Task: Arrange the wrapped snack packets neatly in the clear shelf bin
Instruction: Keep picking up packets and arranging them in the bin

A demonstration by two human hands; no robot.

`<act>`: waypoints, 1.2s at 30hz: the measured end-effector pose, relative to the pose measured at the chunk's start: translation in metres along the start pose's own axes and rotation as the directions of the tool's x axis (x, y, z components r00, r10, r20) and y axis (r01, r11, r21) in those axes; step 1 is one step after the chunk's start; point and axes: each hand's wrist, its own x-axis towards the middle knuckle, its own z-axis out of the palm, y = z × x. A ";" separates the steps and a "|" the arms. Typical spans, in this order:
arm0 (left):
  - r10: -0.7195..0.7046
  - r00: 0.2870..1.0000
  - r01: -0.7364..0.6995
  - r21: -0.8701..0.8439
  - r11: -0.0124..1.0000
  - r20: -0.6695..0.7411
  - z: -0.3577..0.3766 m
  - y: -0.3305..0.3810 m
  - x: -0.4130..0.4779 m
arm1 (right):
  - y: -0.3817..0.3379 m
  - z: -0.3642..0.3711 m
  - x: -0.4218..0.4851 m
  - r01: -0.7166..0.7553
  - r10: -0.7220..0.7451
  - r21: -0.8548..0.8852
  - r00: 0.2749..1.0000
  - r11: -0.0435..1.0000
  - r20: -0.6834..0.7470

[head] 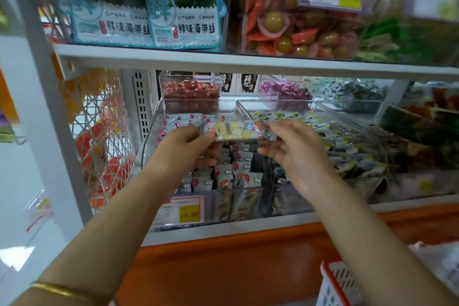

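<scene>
A long wrapped snack packet (238, 129) with a yellow label and cartoon print is held level above the clear shelf bin (149, 136). My left hand (183, 146) pinches its left end between thumb and fingers. My right hand (293, 149) pinches its right end, the other fingers spread. Below them the bin holds several similar grey packets (231, 171) with red and white cartoon marks, some standing on edge in rows, others lying loose at the back.
A price tag (185, 211) hangs on the bin's front. A neighbouring clear bin (347, 146) of black-and-yellow packets stands to the right. Smaller bins of red (191, 92) and purple sweets (285, 93) sit behind. The upper shelf edge (223, 61) runs overhead. A red-rimmed basket (337, 283) is at lower right.
</scene>
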 end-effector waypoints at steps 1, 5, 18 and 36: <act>-0.013 1.000 0.013 -0.026 1.000 -0.005 0.000 0.001 -0.002 | 0.002 -0.001 -0.003 0.006 -0.006 0.019 1.000 1.000 0.018; -0.062 0.998 0.067 -0.173 0.983 0.032 0.000 0.003 -0.004 | 0.006 -0.001 -0.005 0.070 -0.070 0.002 0.997 0.998 -0.013; -0.119 0.982 0.175 -0.456 0.873 0.148 0.000 0.007 -0.002 | 0.011 -0.003 0.001 -0.046 0.064 0.175 0.993 0.984 -0.097; -0.139 0.965 0.256 -0.667 0.700 0.224 0.005 0.015 -0.008 | 0.014 -0.003 0.000 -0.126 0.165 0.279 0.979 0.952 -0.119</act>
